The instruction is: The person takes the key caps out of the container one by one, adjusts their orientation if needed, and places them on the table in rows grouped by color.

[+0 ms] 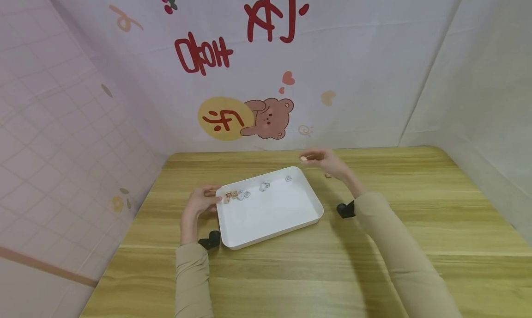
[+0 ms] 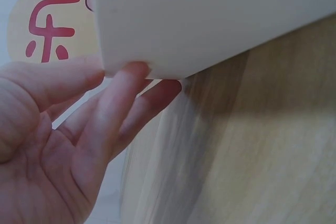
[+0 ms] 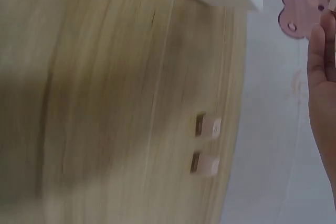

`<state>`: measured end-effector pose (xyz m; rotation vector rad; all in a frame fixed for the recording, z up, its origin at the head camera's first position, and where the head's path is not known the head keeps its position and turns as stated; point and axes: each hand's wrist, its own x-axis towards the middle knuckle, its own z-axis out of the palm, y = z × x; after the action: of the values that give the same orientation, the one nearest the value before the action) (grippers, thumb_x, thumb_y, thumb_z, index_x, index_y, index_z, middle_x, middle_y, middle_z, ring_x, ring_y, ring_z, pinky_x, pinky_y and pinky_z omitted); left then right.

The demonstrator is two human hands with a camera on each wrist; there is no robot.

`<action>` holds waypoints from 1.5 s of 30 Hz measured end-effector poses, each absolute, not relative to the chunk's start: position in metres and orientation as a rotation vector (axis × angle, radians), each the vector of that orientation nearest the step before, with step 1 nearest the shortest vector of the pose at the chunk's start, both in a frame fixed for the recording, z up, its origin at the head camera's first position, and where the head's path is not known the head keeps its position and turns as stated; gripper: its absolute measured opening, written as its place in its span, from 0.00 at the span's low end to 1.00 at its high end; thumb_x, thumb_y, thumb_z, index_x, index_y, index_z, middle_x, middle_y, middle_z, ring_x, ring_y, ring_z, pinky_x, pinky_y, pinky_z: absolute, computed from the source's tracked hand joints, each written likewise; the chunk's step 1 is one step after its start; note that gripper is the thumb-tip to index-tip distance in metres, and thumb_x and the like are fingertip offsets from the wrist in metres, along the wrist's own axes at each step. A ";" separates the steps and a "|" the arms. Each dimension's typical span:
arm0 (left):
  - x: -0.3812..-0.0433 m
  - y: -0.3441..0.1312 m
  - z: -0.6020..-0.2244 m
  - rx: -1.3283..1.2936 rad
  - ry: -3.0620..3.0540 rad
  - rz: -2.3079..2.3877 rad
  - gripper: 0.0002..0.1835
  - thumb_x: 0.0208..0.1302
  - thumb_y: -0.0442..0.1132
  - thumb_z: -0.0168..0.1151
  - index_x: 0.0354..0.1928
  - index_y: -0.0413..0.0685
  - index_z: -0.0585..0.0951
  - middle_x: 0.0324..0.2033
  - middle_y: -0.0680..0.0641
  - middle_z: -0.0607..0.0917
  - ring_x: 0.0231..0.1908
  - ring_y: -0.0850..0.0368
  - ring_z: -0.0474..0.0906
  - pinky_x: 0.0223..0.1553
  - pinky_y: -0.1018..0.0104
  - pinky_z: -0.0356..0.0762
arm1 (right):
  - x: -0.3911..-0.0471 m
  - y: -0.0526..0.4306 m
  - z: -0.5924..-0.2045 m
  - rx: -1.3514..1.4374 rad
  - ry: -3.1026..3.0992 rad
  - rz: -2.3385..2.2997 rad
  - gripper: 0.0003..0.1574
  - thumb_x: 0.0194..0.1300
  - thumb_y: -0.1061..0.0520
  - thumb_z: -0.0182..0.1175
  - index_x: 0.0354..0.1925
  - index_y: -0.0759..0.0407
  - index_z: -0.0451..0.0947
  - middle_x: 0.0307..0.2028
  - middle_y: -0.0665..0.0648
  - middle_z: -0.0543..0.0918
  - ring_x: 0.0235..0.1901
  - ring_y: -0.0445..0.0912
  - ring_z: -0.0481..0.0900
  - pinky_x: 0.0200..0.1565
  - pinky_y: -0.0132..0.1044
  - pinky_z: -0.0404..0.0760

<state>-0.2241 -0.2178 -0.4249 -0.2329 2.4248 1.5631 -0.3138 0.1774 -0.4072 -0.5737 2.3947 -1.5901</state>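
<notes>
A shallow white tray (image 1: pixel 274 218) stands on the wooden table. By its far left corner, my left hand (image 1: pixel 201 201) grips it, the thumb on the outside wall and fingers under the bottom edge in the left wrist view. Small brown-and-white blocks (image 1: pixel 232 195) and several whitish blocks (image 1: pixel 264 186) lie along the tray's back side. My right hand (image 1: pixel 326 162) is raised just beyond the tray's far right corner, pinching a small pale block (image 1: pixel 304 159) between thumb and fingers. In the right wrist view this hand (image 3: pixel 323 77) is partly cut off by the frame edge.
Two more small blocks (image 3: pixel 208 126) sit on the table near its back edge, to the right of the tray. A black device (image 1: pixel 209 240) shows at my left wrist and another (image 1: pixel 346 210) at my right. A printed cloth (image 1: pixel 353 77) hangs behind the table.
</notes>
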 end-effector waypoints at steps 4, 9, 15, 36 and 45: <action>-0.224 -0.218 -0.425 -0.235 2.418 1.570 0.26 0.63 0.27 0.58 0.64 0.34 0.68 0.59 0.27 0.73 0.38 0.53 0.83 0.33 0.70 0.85 | -0.313 0.199 -0.410 -0.556 2.417 -1.611 0.24 0.66 0.56 0.59 0.59 0.62 0.73 0.58 0.65 0.77 0.52 0.43 0.79 0.60 0.49 0.77; -0.224 -0.218 -0.425 -0.241 2.415 1.569 0.26 0.63 0.27 0.58 0.64 0.34 0.68 0.60 0.27 0.72 0.39 0.52 0.83 0.32 0.70 0.85 | -0.310 0.224 -0.416 -0.502 2.509 -1.566 0.26 0.66 0.55 0.59 0.59 0.67 0.72 0.57 0.67 0.77 0.49 0.39 0.80 0.57 0.52 0.79; -0.224 -0.219 -0.426 -0.256 2.411 1.573 0.26 0.63 0.27 0.58 0.64 0.35 0.69 0.59 0.28 0.73 0.40 0.50 0.83 0.32 0.70 0.85 | -0.307 0.252 -0.427 -0.416 2.592 -1.512 0.24 0.67 0.60 0.57 0.59 0.70 0.70 0.58 0.70 0.75 0.57 0.59 0.74 0.59 0.56 0.76; -0.224 -0.220 -0.428 -0.201 2.413 1.581 0.26 0.63 0.27 0.58 0.64 0.33 0.68 0.59 0.27 0.72 0.42 0.47 0.83 0.32 0.71 0.85 | -0.300 0.279 -0.453 -0.200 2.875 -1.121 0.17 0.63 0.63 0.60 0.49 0.70 0.77 0.49 0.72 0.81 0.50 0.65 0.78 0.54 0.57 0.78; -0.225 -0.220 -0.427 -0.212 2.421 1.576 0.26 0.63 0.27 0.58 0.64 0.34 0.68 0.59 0.27 0.73 0.40 0.49 0.83 0.31 0.70 0.85 | -0.303 0.276 -0.456 -0.177 2.920 -1.026 0.17 0.64 0.61 0.60 0.50 0.69 0.78 0.48 0.71 0.82 0.48 0.64 0.78 0.53 0.58 0.75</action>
<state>-0.2248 -0.2204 -0.4266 -0.2117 2.4212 1.5756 -0.3033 0.2758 -0.4558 -0.1768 2.9197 -1.0259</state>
